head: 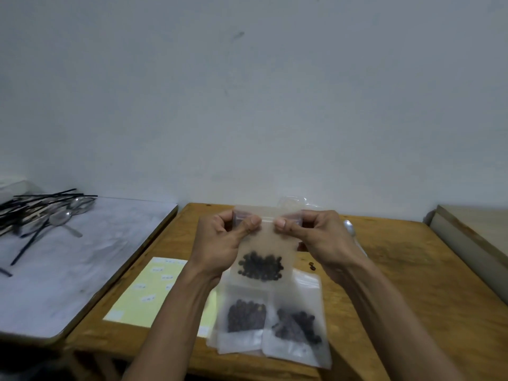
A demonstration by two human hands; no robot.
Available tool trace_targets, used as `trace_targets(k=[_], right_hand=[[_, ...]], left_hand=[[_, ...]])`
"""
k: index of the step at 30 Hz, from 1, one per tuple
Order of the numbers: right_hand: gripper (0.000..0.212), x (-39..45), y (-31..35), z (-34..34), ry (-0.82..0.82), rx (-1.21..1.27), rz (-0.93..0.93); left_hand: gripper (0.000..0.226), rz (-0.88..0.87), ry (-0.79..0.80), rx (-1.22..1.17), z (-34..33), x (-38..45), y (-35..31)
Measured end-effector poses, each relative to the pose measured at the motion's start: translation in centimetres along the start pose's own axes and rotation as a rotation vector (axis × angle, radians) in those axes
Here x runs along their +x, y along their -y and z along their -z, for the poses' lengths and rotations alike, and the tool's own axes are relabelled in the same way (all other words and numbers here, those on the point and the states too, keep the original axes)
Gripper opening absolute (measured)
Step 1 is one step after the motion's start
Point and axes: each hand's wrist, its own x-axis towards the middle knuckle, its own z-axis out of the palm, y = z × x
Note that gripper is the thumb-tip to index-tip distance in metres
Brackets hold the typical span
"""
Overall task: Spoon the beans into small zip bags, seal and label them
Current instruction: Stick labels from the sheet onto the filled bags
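I hold a small frosted zip bag (264, 243) upright above the wooden table (412, 284), dark beans pooled in its lower half. My left hand (222, 240) pinches the bag's top strip on the left, and my right hand (316, 237) pinches it on the right, thumbs almost touching. Two more filled bags lie flat below: one (246, 317) on the left, another (298, 331) on the right. A yellow label sheet (143, 292) with white stickers lies to the left. A metal spoon (350, 228) shows behind my right hand. Two loose beans (312, 266) lie on the wood.
A second table with a pale grey top (68, 270) stands on the left, carrying a pile of spoons and black sticks (46, 213). Another surface's edge (467, 237) shows at the right. A clear plastic item (291, 202) sits behind the held bag, by the wall.
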Motion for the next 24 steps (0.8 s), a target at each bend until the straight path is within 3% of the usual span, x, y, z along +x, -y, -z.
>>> trace_targets(k=[6,13,17,20,22,24], right_hand=[[0.033,0.5,0.4,-1.8,-0.011,0.029,-0.044],[0.014,2.6,-0.4,-4.5,-0.024,-0.012,-0.03],[0.013,4.3,-0.7,-7.9,0.026,0.032,-0.015],[0.01,5.7,-1.6,-10.9,0.097,0.019,0.016],[0.01,6.5,-3.2,-12.1,0.121,-0.078,0.033],[0.021,7.2,-6.0,-12.3,0.165,-0.379,0.061]], left_hand=[[0.027,-0.008,-0.067,0.004,2.6,-0.4,-1.1],[0.024,-0.018,-0.186,0.074,6.2,-0.2,-1.4],[0.036,0.04,-0.217,0.025,8.8,0.3,-1.4],[0.024,0.051,-0.264,0.072,11.1,0.5,-0.9],[0.019,0.042,-0.42,0.063,13.0,0.6,-0.3],[0.021,0.056,-0.546,0.019,15.1,0.7,0.3]])
